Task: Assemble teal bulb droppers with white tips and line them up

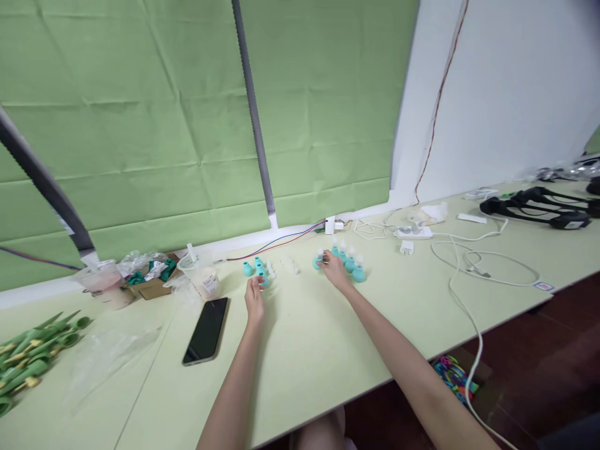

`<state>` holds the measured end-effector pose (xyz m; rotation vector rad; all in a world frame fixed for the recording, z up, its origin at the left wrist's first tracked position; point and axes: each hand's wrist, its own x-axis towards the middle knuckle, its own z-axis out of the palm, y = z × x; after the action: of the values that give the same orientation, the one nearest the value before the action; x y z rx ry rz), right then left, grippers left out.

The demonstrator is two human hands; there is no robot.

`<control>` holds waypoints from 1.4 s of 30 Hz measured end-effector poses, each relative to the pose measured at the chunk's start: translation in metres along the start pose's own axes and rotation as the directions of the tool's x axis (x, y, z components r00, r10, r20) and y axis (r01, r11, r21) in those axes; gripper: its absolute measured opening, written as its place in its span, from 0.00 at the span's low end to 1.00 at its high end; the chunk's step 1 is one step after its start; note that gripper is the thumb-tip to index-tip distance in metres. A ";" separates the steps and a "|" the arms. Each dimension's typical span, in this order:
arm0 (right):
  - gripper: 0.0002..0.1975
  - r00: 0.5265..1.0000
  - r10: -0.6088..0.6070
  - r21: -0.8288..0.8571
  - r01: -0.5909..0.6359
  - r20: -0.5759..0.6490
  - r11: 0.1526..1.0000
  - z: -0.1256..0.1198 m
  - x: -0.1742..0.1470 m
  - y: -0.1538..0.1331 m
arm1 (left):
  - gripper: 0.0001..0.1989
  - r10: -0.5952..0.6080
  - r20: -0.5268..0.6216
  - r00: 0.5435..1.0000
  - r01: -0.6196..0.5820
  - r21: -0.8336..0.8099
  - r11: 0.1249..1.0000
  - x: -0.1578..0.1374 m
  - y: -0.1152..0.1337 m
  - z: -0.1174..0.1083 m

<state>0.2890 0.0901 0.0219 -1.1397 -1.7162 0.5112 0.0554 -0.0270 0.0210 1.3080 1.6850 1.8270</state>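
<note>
My left hand (pixel 255 301) is at the near end of a group of small turquoise bulb-shaped pieces with open necks. Its fingers are closed on the nearest turquoise piece (pixel 264 280), which they partly hide. To the right, my right hand (pixel 333 270) pinches a turquoise bulb with a white top (pixel 319 259), upright at the table surface. Several more turquoise bulbs with white tops (pixel 359 270) stand upright just beyond and right of that hand. Small white plastic parts (pixel 270 270) and clear parts (pixel 293 265) lie between the two groups.
A black phone (pixel 206 331) lies left of my left forearm. Behind it stand a plastic drink cup (pixel 202 279) and an open cardboard box (pixel 154 286). Green flower-like pieces (pixel 32 356) lie far left. White cables (pixel 454 275) and a power strip (pixel 414 232) spread across the right.
</note>
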 end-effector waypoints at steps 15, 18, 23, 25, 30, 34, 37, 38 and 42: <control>0.24 0.979 0.192 -0.264 -0.204 -0.071 0.943 0.037 0.019 0.015 | 0.20 0.043 -0.047 0.998 -0.043 -0.017 0.999 0.004 -0.007 -0.007; 0.27 0.983 0.169 -0.309 -0.184 -0.075 0.933 0.037 0.016 0.015 | 0.19 0.057 -0.058 0.997 -0.058 -0.003 0.998 0.006 -0.011 -0.007; 0.28 0.968 -0.057 -0.264 -0.011 -0.245 0.964 0.034 0.006 -0.006 | 0.21 0.055 -0.076 0.996 -0.054 0.012 0.998 0.008 -0.016 -0.008; 0.24 0.938 -0.170 -0.273 0.085 -0.303 0.958 0.034 -0.002 -0.023 | 0.21 0.044 -0.084 0.995 -0.044 0.011 0.999 0.008 -0.017 -0.009; 0.10 0.930 -0.360 -0.389 0.361 0.078 0.848 0.053 -0.017 -0.067 | 0.22 0.024 -0.097 0.995 -0.023 0.010 1.000 0.006 -0.017 -0.010; 0.09 0.903 -0.302 -0.436 0.415 0.306 0.799 0.085 -0.010 -0.086 | 0.22 0.044 -0.095 0.994 -0.042 0.019 0.999 0.004 -0.016 -0.011; 0.08 0.910 -0.222 -0.428 0.366 0.351 0.826 0.105 -0.001 -0.089 | 0.22 0.045 -0.099 0.994 -0.042 0.038 0.998 0.004 -0.015 -0.013; 0.06 0.912 -0.202 -0.418 0.350 0.357 0.839 0.110 0.001 -0.090 | 0.21 0.045 -0.102 0.994 -0.041 0.044 0.998 0.004 -0.014 -0.013; 0.04 0.920 -0.173 -0.368 0.306 0.353 0.878 0.114 0.005 -0.088 | 0.21 0.041 -0.112 0.993 -0.036 0.045 0.998 0.004 -0.014 -0.015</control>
<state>0.1476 0.0713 0.0416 -1.1540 -2.2891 0.1691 0.0366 -0.0292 0.0115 1.2846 1.7774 1.9305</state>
